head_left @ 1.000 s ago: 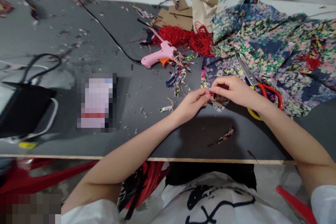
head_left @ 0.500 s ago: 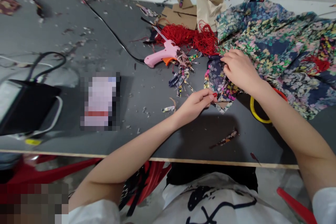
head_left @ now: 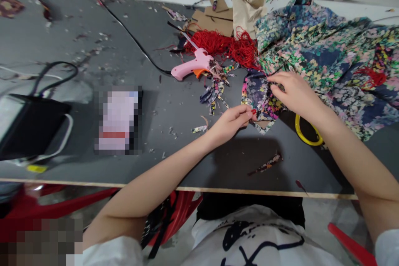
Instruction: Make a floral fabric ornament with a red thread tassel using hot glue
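1. Two hands work on one small floral fabric piece (head_left: pixel 260 95) lying on the grey desk (head_left: pixel 174 133), right of centre and just near of the large floral cloth (head_left: pixel 327 54).
2. Left hand (head_left: pixel 230 122): fingertips pinched on a small red bit at the piece's near-left edge, which pins that edge in place.
3. Right hand (head_left: pixel 294 91): fingers curled down, gripping the piece's far-right edge; the two grips stand apart, so the fabric lies spread between them.
4. Pink glue gun (head_left: pixel 191 66) lies far-left of the piece, nozzle toward the scraps (head_left: pixel 215 89), within reach.
5. Red thread (head_left: pixel 227 45) is heaped beyond the glue gun.
6. Yellow scissors handle (head_left: pixel 305 135) shows under the right wrist; the blades are hidden.
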The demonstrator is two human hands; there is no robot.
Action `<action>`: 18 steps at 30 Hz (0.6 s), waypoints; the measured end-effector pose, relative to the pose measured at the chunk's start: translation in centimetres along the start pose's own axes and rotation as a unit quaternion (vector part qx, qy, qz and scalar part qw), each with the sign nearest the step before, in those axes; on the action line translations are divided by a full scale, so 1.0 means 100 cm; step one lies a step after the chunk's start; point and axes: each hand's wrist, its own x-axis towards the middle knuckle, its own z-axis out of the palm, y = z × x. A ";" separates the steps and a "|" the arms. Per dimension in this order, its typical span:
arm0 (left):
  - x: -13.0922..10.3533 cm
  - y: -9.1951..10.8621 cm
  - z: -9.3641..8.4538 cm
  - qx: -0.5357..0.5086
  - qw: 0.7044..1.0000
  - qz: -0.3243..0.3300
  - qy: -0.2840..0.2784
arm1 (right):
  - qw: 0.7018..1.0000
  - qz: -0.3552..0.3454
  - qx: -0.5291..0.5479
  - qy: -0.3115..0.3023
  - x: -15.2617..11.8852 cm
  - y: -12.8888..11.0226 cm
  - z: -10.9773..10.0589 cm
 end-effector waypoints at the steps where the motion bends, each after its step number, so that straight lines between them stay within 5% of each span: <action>1: 0.000 0.001 0.000 -0.014 1.000 -0.004 0.004 | 1.000 0.002 0.020 -0.012 -0.005 -0.004 -0.002; 9: 0.001 0.003 -0.001 -0.144 0.989 -0.021 0.028 | 0.965 -0.101 0.156 -0.186 -0.041 -0.036 -0.017; 18: 0.003 0.000 -0.005 -0.167 0.985 -0.039 0.012 | 0.907 -0.172 0.235 -0.305 -0.051 -0.039 -0.013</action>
